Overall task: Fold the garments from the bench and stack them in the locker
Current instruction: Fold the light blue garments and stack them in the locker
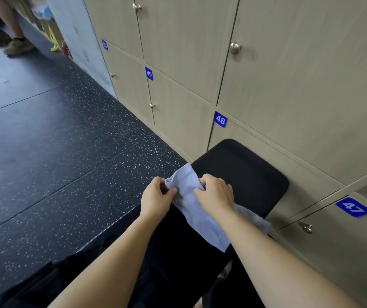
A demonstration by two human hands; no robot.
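I see the left hand [156,196] and the right hand [217,194] both pinching the far end of a pale blue garment [200,216], with cloth bunched between their fingers [202,183]. Behind the fingers the garment trails toward the wrists over a black bench [244,170]. Beyond the fingertips stand beige lockers [289,85], with blue plates numbered 47 to 50. Left of the left fingers lies dark speckled floor [67,163], and far off I see someone's shoes [18,46].
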